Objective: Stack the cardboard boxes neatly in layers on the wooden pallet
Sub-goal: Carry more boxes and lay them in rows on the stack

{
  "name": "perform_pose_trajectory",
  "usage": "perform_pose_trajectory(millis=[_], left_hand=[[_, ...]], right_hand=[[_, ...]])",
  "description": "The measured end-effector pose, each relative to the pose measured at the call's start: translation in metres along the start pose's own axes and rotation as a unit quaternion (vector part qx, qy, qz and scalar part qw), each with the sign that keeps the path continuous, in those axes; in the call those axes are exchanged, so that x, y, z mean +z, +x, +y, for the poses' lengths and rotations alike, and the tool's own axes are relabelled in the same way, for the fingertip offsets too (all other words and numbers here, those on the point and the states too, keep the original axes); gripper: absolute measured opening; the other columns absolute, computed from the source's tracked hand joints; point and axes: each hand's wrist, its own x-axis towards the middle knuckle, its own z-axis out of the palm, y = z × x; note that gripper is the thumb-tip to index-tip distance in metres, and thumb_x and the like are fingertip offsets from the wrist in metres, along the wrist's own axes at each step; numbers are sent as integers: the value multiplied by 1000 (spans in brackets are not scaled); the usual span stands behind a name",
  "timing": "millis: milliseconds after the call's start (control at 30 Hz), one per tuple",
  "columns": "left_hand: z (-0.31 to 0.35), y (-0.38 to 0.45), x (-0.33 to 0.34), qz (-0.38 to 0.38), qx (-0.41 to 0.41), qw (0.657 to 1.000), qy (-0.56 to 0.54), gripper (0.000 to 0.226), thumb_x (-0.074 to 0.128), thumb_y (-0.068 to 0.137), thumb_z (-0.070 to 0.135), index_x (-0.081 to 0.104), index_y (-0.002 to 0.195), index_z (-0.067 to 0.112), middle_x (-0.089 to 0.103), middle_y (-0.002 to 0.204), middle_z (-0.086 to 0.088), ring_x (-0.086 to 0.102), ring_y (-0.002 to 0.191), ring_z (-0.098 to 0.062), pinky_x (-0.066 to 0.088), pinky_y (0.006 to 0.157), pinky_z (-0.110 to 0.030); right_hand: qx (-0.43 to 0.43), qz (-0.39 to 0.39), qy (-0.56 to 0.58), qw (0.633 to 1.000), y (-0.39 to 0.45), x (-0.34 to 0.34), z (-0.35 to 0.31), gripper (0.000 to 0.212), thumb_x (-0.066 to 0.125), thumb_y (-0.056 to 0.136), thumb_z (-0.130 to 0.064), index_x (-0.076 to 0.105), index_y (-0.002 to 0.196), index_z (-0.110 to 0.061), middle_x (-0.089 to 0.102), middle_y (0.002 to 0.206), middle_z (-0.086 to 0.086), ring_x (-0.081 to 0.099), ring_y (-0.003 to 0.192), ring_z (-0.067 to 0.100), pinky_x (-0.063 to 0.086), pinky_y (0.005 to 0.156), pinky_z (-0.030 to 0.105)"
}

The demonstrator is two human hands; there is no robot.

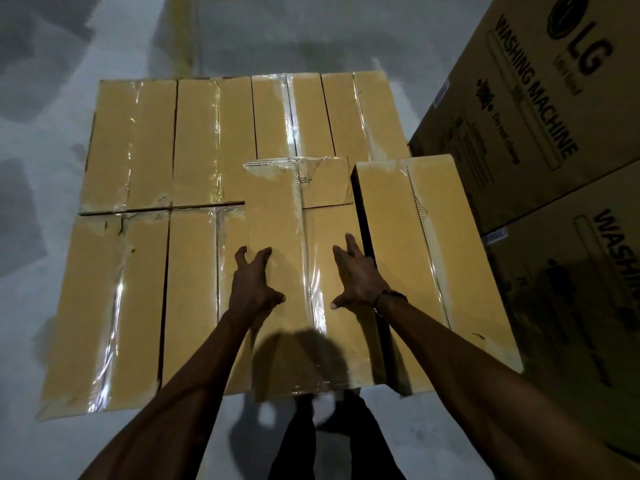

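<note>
A long tape-sealed cardboard box point(277, 209) lies on top of a flat layer of similar boxes point(131, 143), its near end jutting past the layer's front edge. My left hand point(254, 282) sits on its top, with bent fingers hooked at the box's left edge. My right hand point(356, 278) lies flat on the top with straight fingers along the right edge, thumb spread. Close to the right, a second upper box point(408, 237) lies parallel, with a dark gap between the two. The pallet is hidden under the boxes.
Two large stacked washing-machine cartons point(526, 109) stand close on the right. Grey concrete floor point(45, 98) surrounds the stack on the left and far side. My legs point(332, 441) stand at the stack's near edge.
</note>
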Motion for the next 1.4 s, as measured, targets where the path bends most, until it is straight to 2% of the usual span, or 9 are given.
perform_pose_trajectory(millis=[133,200,333,400,533,700,1033,1233,1400], left_hand=[[1,1,0,5,-5,1000,9,124,102,52,26,35,157,20,5,167,-18,36,141,-51,44,110,-58],[2,0,-1,0,-6,1000,3,124,102,54,23,33,158,20,3,167,-18,31,144,-50,40,112,-56],[4,-1,3,-11,-14,1000,-23,128,100,57,14,25,161,23,-6,169,-16,14,153,-44,31,118,-56],[5,-3,5,-9,-12,999,-29,128,99,57,14,25,161,23,-6,169,-16,12,154,-44,29,118,-57],[5,-2,8,-3,-6,1000,-23,128,100,56,15,27,160,22,-4,169,-17,15,153,-45,30,117,-57],[2,2,13,-4,8,1000,-20,127,100,56,16,28,160,22,-4,169,-17,17,152,-46,32,117,-55],[-4,0,24,-19,13,1000,6,126,96,65,19,18,163,21,-12,169,-18,15,152,-47,31,118,-52],[-3,-30,43,15,7,999,31,97,83,85,20,25,162,20,-10,168,-23,33,145,-49,37,117,-52],[-10,-80,69,34,-13,999,-3,89,81,87,29,31,161,23,-6,169,-23,23,149,-49,32,119,-53]], right_hand=[[-9,4,-14,1000,-2,-1,-2,138,100,56,-40,15,163,-21,-19,170,1,5,153,48,29,121,58],[-28,42,-11,999,-9,-9,-4,127,97,64,-39,20,163,-19,-13,171,3,7,155,42,31,121,55],[-34,143,24,989,-20,-33,19,103,80,87,-37,15,163,-12,-6,172,8,4,157,30,15,125,42],[-22,121,8,992,-20,-41,39,96,70,96,-39,10,162,-5,-4,171,13,0,157,30,7,126,37],[-27,31,-26,999,-16,-36,67,89,55,104,-44,1,162,-3,-12,170,13,-8,157,30,7,128,40],[-39,37,-46,997,-9,-25,73,83,45,107,-45,0,162,-3,-14,169,14,-11,157,30,10,126,44],[-36,53,-61,996,-9,-13,73,82,44,108,-40,-7,162,-5,-19,168,14,-13,156,32,7,126,44],[-84,31,-92,992,-40,-1,90,81,47,107,-39,-2,163,-9,-16,169,13,-12,157,32,6,126,44],[-102,0,-75,992,-90,21,110,91,57,101,-49,1,164,-14,-15,170,7,-13,157,28,9,128,45]])
